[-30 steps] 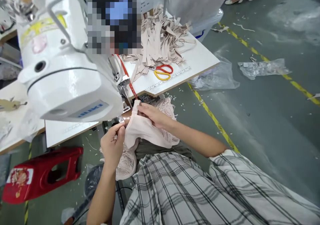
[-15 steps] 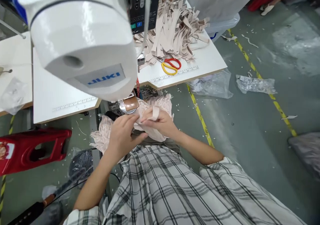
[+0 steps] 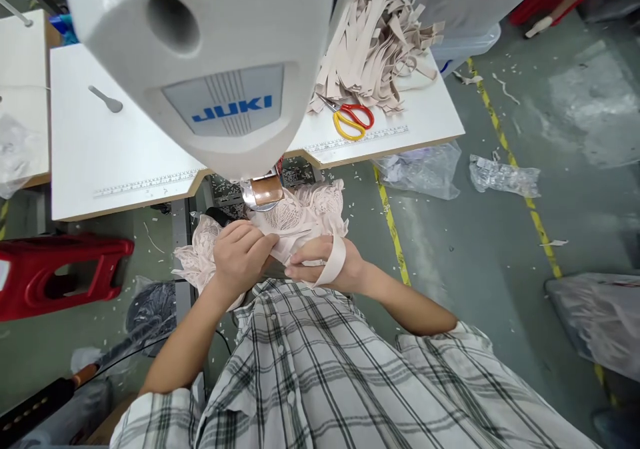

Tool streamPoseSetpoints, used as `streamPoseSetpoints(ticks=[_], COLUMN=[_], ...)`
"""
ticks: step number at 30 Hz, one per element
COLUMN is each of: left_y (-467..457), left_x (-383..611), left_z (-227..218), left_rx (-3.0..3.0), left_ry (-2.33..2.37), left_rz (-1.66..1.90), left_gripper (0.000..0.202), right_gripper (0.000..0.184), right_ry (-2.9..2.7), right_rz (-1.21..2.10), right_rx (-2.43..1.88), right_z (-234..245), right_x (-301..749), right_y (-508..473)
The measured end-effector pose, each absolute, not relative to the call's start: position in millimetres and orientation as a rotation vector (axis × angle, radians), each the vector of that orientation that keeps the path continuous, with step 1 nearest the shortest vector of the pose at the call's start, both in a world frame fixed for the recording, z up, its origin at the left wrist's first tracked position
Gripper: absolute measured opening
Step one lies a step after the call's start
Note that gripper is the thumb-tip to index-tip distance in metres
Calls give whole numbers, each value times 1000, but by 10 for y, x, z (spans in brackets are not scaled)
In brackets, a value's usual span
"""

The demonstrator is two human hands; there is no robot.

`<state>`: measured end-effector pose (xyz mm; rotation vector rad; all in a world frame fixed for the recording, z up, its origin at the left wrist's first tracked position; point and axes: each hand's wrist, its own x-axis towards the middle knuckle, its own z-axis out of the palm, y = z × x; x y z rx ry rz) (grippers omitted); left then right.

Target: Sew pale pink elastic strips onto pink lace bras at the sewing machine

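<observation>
A pale pink lace bra (image 3: 320, 202) hangs below the front edge of the sewing table, by the machine's metal arm end (image 3: 264, 190). My left hand (image 3: 240, 252) is closed on the left part of its band, thumb and fingers pressed together. On the right, my right hand (image 3: 345, 266) has its fingers bent around the fabric's lower edge. A pale strap (image 3: 334, 262) loops over the back of that hand. More pale lace (image 3: 197, 252) bunches to the left of my left hand. The fingertips' exact grip on the right is partly hidden.
The white JUKI sewing machine head (image 3: 215, 82) overhangs the white table (image 3: 135, 162). A heap of beige fabric strips (image 3: 370, 49) and red-and-yellow scissors (image 3: 354, 121) lie on its right side. A red plastic stool (image 3: 107, 269) stands left; plastic bags (image 3: 425, 169) lie on the floor.
My left hand has closed from a spread pose onto the fabric. My right hand has shifted slightly right and down, and the strap loop over it looks larger. The camera view has moved closer to the machine head.
</observation>
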<state>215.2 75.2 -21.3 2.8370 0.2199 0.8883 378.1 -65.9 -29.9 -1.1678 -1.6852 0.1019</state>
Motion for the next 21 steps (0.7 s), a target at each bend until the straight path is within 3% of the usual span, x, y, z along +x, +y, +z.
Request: streamPoseSetpoints(ticks=[6,11,21], left_y=[771,763,747], left_x=[2144,2141,2109], left_z=[-194,-133,-155], left_rx=[2743,2593,2553], left_ry=[112,-127,-42], left_rz=[909,820,818], left_gripper=[11,8,12], right_gripper=[18,10,12], right_ry=[-1699,-1615,-1593], right_rz=[160,316,381], right_rx=[-1113,-1059,-1022], right_z=[-328,-270,-301], right_x=[3816,3841,3813], right_y=[-688,-721,-746])
